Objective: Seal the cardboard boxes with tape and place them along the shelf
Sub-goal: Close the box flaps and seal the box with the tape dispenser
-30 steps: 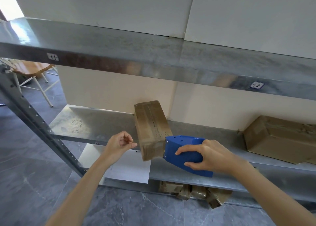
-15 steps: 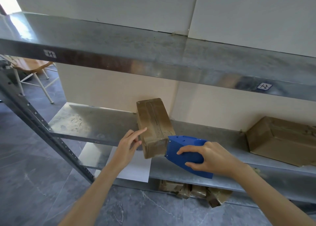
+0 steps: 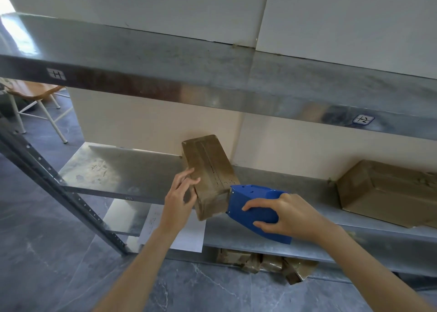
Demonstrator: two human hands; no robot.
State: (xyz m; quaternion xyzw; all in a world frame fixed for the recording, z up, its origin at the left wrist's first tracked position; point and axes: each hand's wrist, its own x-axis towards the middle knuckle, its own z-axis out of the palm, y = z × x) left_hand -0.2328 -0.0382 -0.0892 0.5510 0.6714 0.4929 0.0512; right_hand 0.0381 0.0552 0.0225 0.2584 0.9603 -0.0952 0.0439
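A narrow brown cardboard box [image 3: 208, 167] lies on the middle metal shelf [image 3: 123, 170], its near end sticking out over the front edge. Tape runs along its top. My left hand [image 3: 181, 197] lies against the box's left side with straight fingers, fingertips on the top edge. My right hand [image 3: 283, 213] grips a blue tape dispenser [image 3: 250, 207], whose front end meets the box's near right corner.
A second taped box [image 3: 387, 193] sits at the right on the same shelf. Above runs another metal shelf [image 3: 212, 75] with small labels. Crumpled cardboard [image 3: 267, 263] lies on the floor below, near a white sheet [image 3: 186, 236]. A chair [image 3: 35, 96] stands far left.
My left hand has uncurled and moved right from beside the box onto its left side. The dispenser and my right hand have stayed at the box's near corner.
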